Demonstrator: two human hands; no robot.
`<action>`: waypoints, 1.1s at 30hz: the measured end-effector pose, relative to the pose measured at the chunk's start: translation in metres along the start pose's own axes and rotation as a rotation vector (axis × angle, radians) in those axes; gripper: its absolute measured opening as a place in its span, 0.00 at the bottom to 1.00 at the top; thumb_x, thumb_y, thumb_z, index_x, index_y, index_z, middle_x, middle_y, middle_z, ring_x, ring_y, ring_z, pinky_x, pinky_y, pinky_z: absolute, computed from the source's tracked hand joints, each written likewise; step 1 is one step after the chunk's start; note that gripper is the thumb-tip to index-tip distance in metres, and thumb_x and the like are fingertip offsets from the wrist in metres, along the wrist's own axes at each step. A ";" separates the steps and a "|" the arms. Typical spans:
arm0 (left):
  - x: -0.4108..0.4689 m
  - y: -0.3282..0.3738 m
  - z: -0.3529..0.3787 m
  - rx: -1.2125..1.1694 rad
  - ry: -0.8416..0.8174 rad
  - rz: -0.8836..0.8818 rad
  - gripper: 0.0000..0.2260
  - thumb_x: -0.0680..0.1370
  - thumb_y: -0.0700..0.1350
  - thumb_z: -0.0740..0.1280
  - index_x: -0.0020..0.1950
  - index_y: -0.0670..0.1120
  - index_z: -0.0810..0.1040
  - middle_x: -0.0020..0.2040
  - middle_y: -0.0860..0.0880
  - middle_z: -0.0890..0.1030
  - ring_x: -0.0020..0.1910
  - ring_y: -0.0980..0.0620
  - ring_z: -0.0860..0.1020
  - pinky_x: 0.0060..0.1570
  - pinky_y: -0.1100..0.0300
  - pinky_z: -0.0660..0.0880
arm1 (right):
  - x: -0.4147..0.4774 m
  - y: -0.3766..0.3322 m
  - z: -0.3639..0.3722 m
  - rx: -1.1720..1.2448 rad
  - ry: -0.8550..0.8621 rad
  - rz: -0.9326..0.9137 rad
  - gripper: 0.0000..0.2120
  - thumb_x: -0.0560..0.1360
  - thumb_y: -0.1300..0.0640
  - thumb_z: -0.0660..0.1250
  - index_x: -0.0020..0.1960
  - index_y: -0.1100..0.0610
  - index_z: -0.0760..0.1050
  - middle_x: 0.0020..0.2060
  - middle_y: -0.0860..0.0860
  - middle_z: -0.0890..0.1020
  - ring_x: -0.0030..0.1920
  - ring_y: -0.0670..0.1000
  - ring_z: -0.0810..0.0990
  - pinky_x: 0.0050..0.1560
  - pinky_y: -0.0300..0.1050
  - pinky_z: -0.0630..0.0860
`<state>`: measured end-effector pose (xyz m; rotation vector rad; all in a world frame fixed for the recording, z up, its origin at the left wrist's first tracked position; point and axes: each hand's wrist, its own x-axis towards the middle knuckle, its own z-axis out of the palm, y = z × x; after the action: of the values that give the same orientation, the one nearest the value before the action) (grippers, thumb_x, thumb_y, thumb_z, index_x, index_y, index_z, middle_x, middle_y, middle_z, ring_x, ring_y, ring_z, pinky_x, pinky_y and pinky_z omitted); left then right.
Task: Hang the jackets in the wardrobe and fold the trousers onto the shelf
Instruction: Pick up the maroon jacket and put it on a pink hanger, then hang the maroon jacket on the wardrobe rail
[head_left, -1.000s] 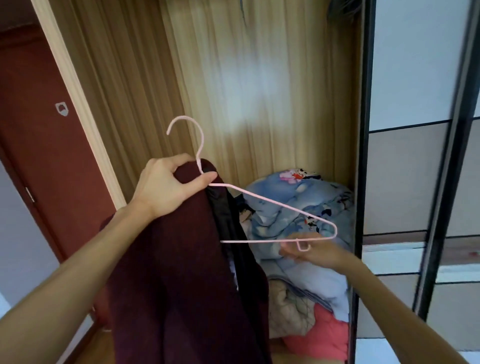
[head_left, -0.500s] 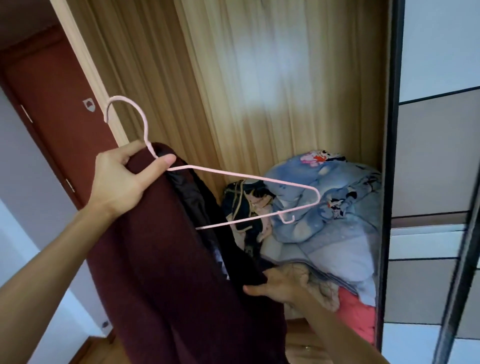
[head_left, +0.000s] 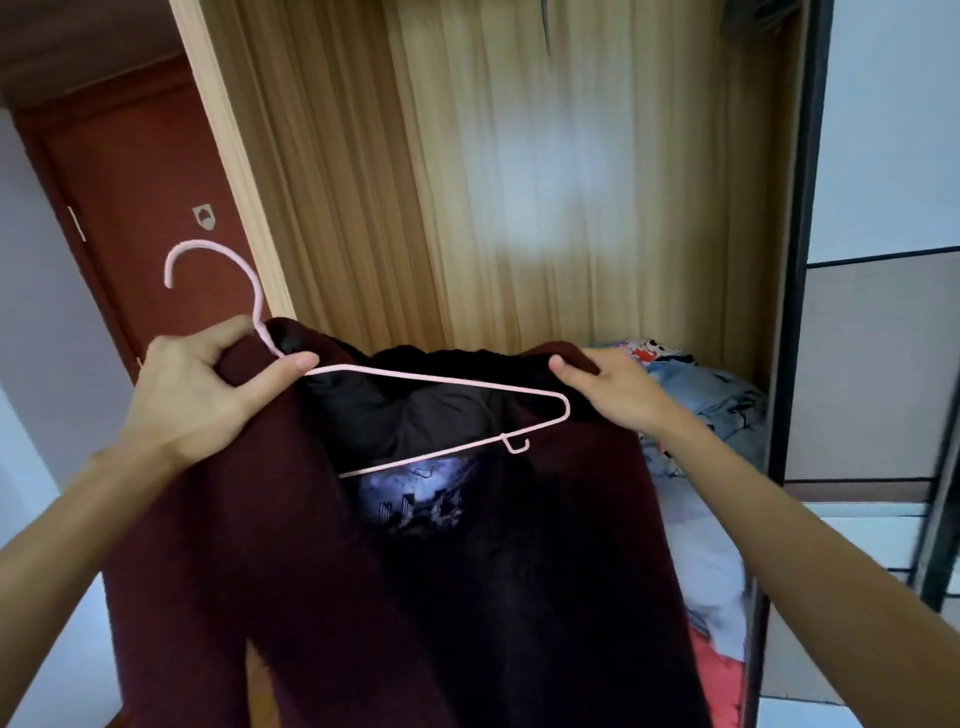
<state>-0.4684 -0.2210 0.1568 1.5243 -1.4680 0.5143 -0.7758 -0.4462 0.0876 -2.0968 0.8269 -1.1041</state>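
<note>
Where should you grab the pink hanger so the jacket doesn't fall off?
Grip the pink hanger at its neck, just under the hook, coming from the left, as the left hand does. The maroon jacket covers the left arm, and the right hand holds the collar by the bare right arm.

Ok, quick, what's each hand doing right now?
Left hand: closed, holding the jacket collar and hanger neck together.
Right hand: closed, holding the jacket's other shoulder.
</note>
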 end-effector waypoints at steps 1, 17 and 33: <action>0.001 0.000 0.000 0.012 0.001 0.001 0.24 0.69 0.72 0.68 0.46 0.52 0.82 0.37 0.54 0.84 0.38 0.55 0.82 0.44 0.56 0.76 | 0.003 -0.010 -0.007 -0.001 0.002 -0.020 0.14 0.80 0.47 0.64 0.38 0.49 0.80 0.31 0.40 0.79 0.32 0.34 0.75 0.34 0.30 0.69; 0.025 0.033 0.044 0.148 0.033 0.006 0.20 0.68 0.77 0.63 0.41 0.62 0.76 0.34 0.54 0.82 0.41 0.44 0.82 0.45 0.49 0.78 | 0.030 -0.129 -0.040 0.029 0.146 -0.107 0.24 0.76 0.39 0.66 0.31 0.55 0.72 0.27 0.47 0.74 0.24 0.39 0.71 0.28 0.33 0.66; 0.048 0.060 0.045 -0.216 0.188 -0.154 0.17 0.71 0.66 0.72 0.36 0.53 0.80 0.31 0.59 0.81 0.34 0.59 0.79 0.39 0.57 0.74 | -0.002 -0.137 -0.044 -0.598 -0.270 -0.510 0.26 0.70 0.27 0.56 0.65 0.34 0.73 0.60 0.40 0.67 0.63 0.41 0.64 0.67 0.42 0.63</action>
<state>-0.5286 -0.2758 0.1931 1.3663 -1.2099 0.3819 -0.7815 -0.3715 0.2103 -2.9992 0.5388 -0.8349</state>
